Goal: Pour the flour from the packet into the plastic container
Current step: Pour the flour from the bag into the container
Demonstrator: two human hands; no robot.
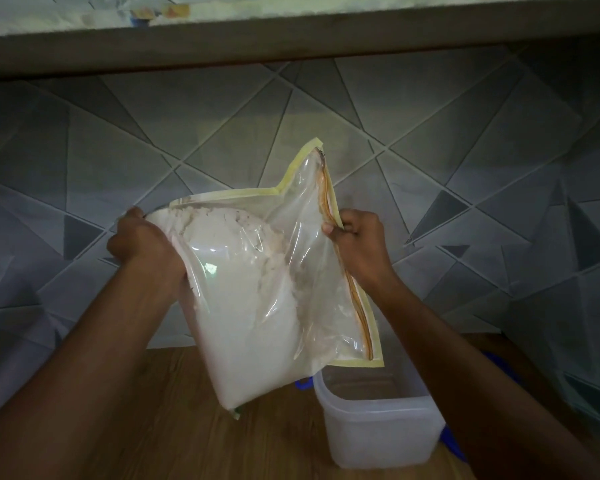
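Packet [257, 292] gripped by left hand [142, 244] and right hand [357, 240], fingers pinching zip edge; container [378, 431] at 5 o'clock. Flour may spill onto surface [187, 427] if the mouth misses.

no readable text, no labels on the packet [257, 299], none on the container [378, 427]

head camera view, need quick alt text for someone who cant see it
Two bare hands hold a clear zip packet of white flour above a wooden counter: left hand on its left edge, right hand pinching the zip edge. An open plastic container stands below right.
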